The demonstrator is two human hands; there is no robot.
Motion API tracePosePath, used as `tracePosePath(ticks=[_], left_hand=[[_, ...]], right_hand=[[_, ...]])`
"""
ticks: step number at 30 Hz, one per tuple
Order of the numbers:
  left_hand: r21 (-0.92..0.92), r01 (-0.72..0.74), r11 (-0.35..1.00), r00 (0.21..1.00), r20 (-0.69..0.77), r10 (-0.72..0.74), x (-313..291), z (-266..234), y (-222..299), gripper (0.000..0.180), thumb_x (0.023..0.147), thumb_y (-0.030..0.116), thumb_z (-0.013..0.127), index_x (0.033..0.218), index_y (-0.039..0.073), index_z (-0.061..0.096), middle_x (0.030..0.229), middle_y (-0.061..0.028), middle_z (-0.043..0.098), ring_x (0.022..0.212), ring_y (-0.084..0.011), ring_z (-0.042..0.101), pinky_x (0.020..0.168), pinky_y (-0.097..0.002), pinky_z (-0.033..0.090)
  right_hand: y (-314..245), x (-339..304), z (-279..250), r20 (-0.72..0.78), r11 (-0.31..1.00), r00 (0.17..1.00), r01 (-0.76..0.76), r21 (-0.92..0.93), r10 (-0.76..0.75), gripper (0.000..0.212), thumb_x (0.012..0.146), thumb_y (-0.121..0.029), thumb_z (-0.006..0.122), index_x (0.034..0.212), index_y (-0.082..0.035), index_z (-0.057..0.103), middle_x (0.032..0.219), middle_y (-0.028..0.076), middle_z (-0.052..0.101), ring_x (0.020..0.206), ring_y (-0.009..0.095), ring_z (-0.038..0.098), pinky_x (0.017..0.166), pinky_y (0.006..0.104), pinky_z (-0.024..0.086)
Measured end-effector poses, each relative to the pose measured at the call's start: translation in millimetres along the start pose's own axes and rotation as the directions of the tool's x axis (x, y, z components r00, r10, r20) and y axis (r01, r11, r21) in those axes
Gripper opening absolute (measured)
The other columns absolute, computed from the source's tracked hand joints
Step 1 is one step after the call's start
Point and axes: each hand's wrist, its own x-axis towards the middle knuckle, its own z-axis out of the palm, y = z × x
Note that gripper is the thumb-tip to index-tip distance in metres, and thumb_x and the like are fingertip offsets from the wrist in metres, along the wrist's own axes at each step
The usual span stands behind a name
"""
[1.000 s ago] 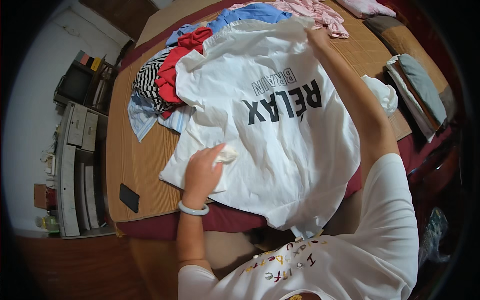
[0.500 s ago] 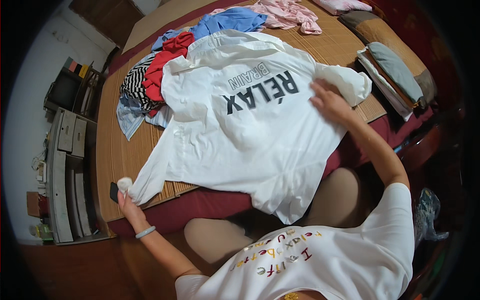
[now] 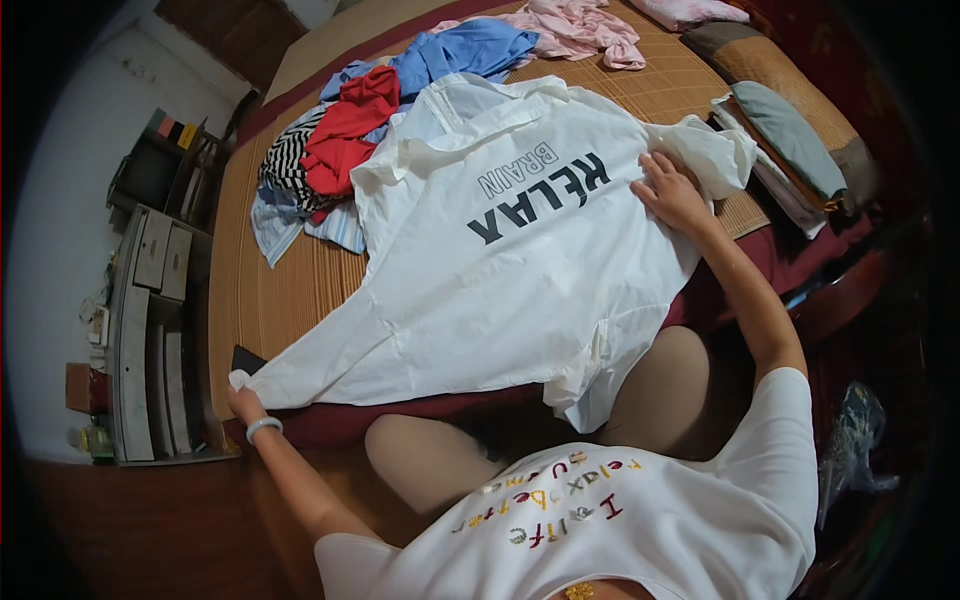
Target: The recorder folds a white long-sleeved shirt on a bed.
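A white long-sleeved shirt (image 3: 500, 290) with dark lettering is spread over the woven mat (image 3: 240, 300) on the bed, its collar at the far side and its lower hem hanging over the near edge by my knees. At the far left, my left hand (image 3: 246, 402) grips the shirt's sleeve cuff, and that sleeve is stretched out straight. My right hand (image 3: 676, 192) lies with fingers spread on the shirt's right shoulder, beside the bunched other sleeve (image 3: 715, 158). A flat black object (image 3: 248, 360) lies beside the left cuff.
Beyond the shirt's left side is a heap of clothes: a red garment (image 3: 350, 135), a striped one (image 3: 285, 158) and a blue one (image 3: 465, 48). Pink cloth (image 3: 585, 32) lies farther back. Folded clothes (image 3: 785, 145) are stacked at right. Grey drawers (image 3: 150, 265) stand left of the bed.
My left hand has pulled the cuff, so the left sleeve is now straighter and the shirt flatter, the bulge in its middle gone. My right hand has settled on the shoulder.
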Motion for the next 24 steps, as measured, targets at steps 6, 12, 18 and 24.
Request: tracePosePath(ticks=[6,12,18,24], left_hand=[[0.661,-0.584,0.472,0.665,0.056,0.744,-85,22,173,0.056,0.083,0.013,0.071,0.136,0.002,0.057,0.128,-0.0239,0.062,0.125,-0.042,0.055,0.107,-0.0516,0.042],[-0.202,-0.908,0.367,0.248,0.447,0.859,-261,158,282,0.066,0.099,0.053,0.059,0.152,0.014,0.048,0.153,-0.0232,0.046,0.146,-0.0424,0.035,0.119,-0.0542,0.027],[0.25,-0.885,0.394,0.462,0.584,0.668,-254,224,276,0.078,0.1,0.072,0.036,0.162,0.025,0.032,0.168,-0.0156,0.027,0.156,-0.0379,0.022,0.121,-0.0646,0.016],[0.176,-0.904,0.389,0.421,0.514,0.747,-183,249,252,0.077,0.1,0.07,0.039,0.16,0.023,0.036,0.167,-0.0134,0.031,0.155,-0.0329,0.025,0.124,-0.0566,0.018]], right_hand=[[-71,-15,-8,-0.068,0.988,0.987,0.139,-0.073,-0.144,0.067,0.091,-0.04,0.071,0.147,-0.011,0.051,0.151,0.022,0.048,0.145,0.039,0.04,0.116,0.0568,0.031],[-164,-34,39,-0.039,0.896,0.899,0.438,0.074,-0.436,0.06,0.098,-0.049,0.059,0.149,-0.017,0.05,0.152,0.018,0.048,0.147,0.035,0.038,0.119,0.0576,0.027],[-132,17,39,-0.014,0.885,0.886,0.463,-0.053,-0.464,0.056,0.105,-0.047,0.05,0.148,-0.011,0.052,0.156,0.016,0.047,0.146,0.033,0.04,0.12,0.048,0.03],[-30,62,22,0.015,0.989,0.998,-0.067,0.129,0.065,0.068,0.102,-0.044,0.049,0.153,0.001,0.041,0.164,0.027,0.028,0.152,0.042,0.026,0.125,0.0451,0.022]])
